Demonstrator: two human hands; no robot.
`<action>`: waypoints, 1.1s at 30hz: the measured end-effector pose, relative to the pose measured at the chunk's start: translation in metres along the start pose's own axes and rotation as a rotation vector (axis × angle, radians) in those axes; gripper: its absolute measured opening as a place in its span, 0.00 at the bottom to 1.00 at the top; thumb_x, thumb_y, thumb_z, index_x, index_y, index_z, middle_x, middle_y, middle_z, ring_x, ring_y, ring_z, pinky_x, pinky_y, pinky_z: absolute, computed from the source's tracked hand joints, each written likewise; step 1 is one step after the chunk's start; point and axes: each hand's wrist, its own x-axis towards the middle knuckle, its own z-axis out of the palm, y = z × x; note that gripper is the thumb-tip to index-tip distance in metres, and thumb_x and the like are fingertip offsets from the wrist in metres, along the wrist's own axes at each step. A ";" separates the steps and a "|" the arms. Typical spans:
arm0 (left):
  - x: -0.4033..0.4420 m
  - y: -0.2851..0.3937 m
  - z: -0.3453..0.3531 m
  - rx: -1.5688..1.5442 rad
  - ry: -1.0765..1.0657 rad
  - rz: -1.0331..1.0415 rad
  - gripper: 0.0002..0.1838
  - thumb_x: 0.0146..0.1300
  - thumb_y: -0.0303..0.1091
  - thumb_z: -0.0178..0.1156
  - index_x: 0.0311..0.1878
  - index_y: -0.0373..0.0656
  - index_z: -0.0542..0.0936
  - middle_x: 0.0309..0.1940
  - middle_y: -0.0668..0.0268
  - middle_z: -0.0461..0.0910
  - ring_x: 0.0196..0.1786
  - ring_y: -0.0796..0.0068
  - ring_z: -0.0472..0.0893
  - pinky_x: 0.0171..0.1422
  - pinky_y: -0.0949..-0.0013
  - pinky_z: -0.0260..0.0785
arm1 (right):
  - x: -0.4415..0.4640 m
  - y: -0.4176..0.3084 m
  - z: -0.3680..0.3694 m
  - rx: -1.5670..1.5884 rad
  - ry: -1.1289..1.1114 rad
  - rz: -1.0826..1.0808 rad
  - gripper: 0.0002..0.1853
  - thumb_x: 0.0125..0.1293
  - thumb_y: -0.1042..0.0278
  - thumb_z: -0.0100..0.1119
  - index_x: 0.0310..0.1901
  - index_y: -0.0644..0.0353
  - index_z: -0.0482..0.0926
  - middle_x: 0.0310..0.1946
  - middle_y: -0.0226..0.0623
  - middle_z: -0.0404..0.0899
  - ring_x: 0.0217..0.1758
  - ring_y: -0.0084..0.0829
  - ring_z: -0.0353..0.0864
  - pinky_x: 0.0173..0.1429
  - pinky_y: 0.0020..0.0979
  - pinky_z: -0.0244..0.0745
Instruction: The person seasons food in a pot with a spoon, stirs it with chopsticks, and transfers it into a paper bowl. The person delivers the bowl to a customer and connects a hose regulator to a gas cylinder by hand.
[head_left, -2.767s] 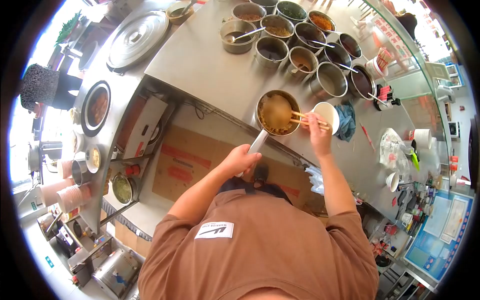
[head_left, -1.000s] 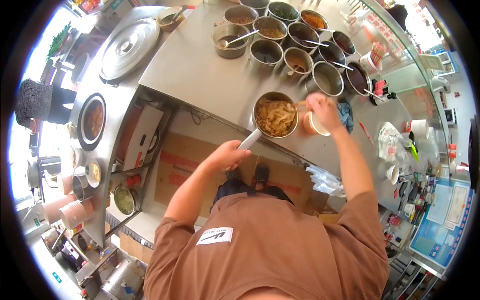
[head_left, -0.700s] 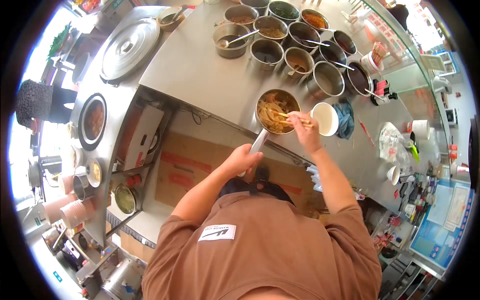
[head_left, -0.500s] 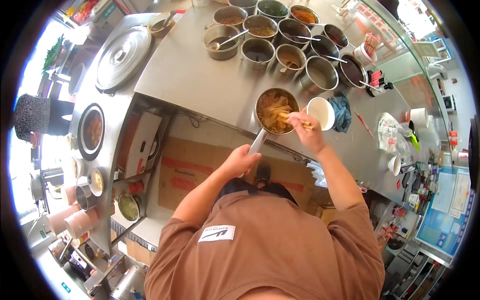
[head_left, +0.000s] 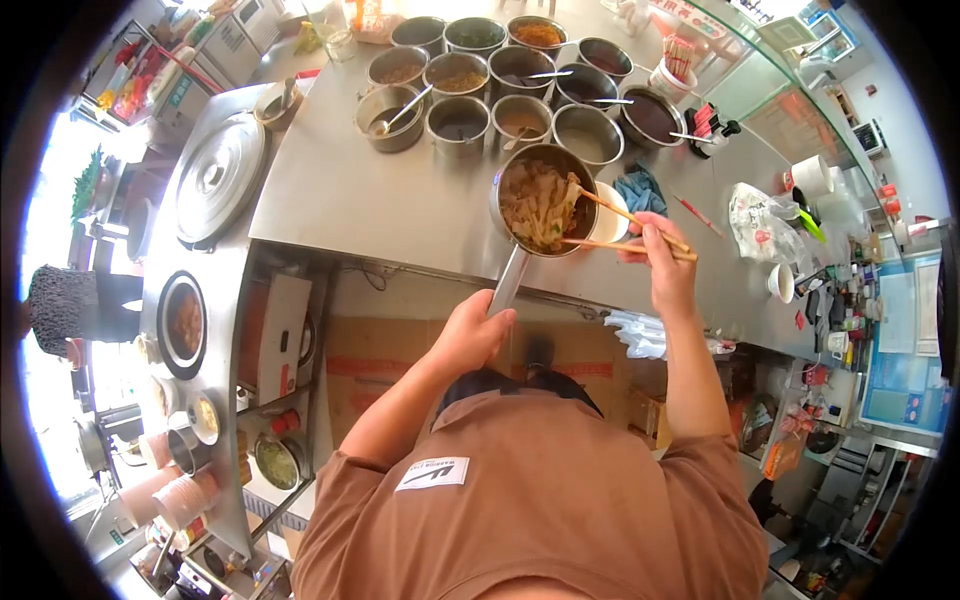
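Note:
My left hand [head_left: 477, 328] is wrapped round the pale handle of a metal saucepan [head_left: 507, 275], near the counter's front edge. Wide noodles with sauce [head_left: 538, 200] lie in the pan, whose opening is tilted toward me. My right hand [head_left: 662, 262] holds wooden chopsticks [head_left: 625, 245], spread apart, with their tips in the pan at the noodles' right side. A white paper bowl [head_left: 608, 214] stands just right of the pan, partly hidden behind the pan and the chopsticks. Beyond the bowl lies a crumpled blue cloth [head_left: 640, 190].
Several metal pots of sauces and toppings [head_left: 458, 122] stand along the back, some with spoons. A glass panel [head_left: 760, 75] bounds the right rear. Plastic bags [head_left: 765, 225] lie at the right, and a large lidded pot [head_left: 222, 180] stands at the left.
The pan has tilted toward me and shifted up toward the pots, partly covering the bowl. The chopsticks have spread apart, and my right hand has moved right. The camera view has turned.

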 end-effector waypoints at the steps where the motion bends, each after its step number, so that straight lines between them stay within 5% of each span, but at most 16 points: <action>1: 0.000 0.005 0.007 0.011 0.011 0.024 0.10 0.69 0.36 0.56 0.40 0.40 0.70 0.22 0.72 0.71 0.19 0.83 0.70 0.21 0.74 0.62 | -0.004 0.002 -0.001 0.038 0.039 0.007 0.16 0.75 0.63 0.52 0.52 0.69 0.78 0.41 0.41 0.81 0.35 0.29 0.85 0.40 0.31 0.85; 8: 0.013 0.004 0.058 0.225 0.102 0.170 0.08 0.70 0.32 0.55 0.44 0.38 0.71 0.25 0.69 0.73 0.20 0.82 0.71 0.24 0.75 0.67 | 0.017 0.086 -0.014 0.610 0.266 0.075 0.18 0.75 0.55 0.53 0.44 0.65 0.79 0.38 0.43 0.82 0.35 0.34 0.85 0.43 0.37 0.85; 12: 0.010 0.023 0.084 -0.017 0.093 -0.005 0.08 0.69 0.32 0.56 0.43 0.37 0.71 0.28 0.68 0.75 0.20 0.81 0.72 0.22 0.74 0.67 | 0.032 0.099 -0.029 0.839 0.251 0.381 0.18 0.75 0.54 0.51 0.41 0.65 0.78 0.37 0.43 0.82 0.39 0.37 0.85 0.46 0.37 0.85; 16: 0.012 0.037 0.100 -0.181 0.143 -0.033 0.07 0.69 0.31 0.55 0.41 0.37 0.71 0.28 0.67 0.76 0.19 0.82 0.71 0.19 0.74 0.65 | 0.048 0.096 -0.044 0.985 0.189 0.395 0.18 0.76 0.54 0.50 0.40 0.64 0.78 0.36 0.43 0.82 0.39 0.38 0.85 0.47 0.37 0.85; 23: 0.036 0.037 0.119 0.024 0.313 -0.041 0.07 0.67 0.31 0.57 0.41 0.37 0.72 0.26 0.67 0.75 0.19 0.82 0.70 0.18 0.74 0.64 | 0.074 0.073 -0.070 0.957 0.150 0.320 0.18 0.75 0.55 0.51 0.39 0.64 0.78 0.36 0.42 0.82 0.37 0.38 0.86 0.45 0.38 0.85; 29: 0.061 0.006 0.126 0.379 0.529 0.090 0.10 0.65 0.33 0.59 0.40 0.35 0.73 0.24 0.65 0.78 0.21 0.77 0.74 0.23 0.69 0.67 | 0.068 0.066 -0.081 0.534 0.279 0.164 0.16 0.74 0.57 0.55 0.39 0.64 0.79 0.34 0.38 0.82 0.31 0.35 0.85 0.39 0.32 0.84; 31: 0.062 0.008 0.130 0.478 0.571 0.024 0.14 0.63 0.36 0.59 0.41 0.31 0.74 0.31 0.46 0.80 0.38 0.44 0.79 0.45 0.51 0.69 | 0.065 0.077 -0.086 0.243 0.184 0.095 0.15 0.73 0.59 0.57 0.38 0.65 0.80 0.31 0.37 0.81 0.31 0.31 0.83 0.39 0.28 0.80; 33: 0.061 0.009 0.133 0.486 0.571 0.027 0.15 0.63 0.36 0.58 0.41 0.31 0.74 0.32 0.44 0.79 0.39 0.41 0.79 0.46 0.50 0.69 | 0.065 0.085 -0.086 0.032 0.145 0.025 0.14 0.73 0.61 0.57 0.38 0.66 0.80 0.29 0.37 0.81 0.31 0.30 0.82 0.38 0.28 0.78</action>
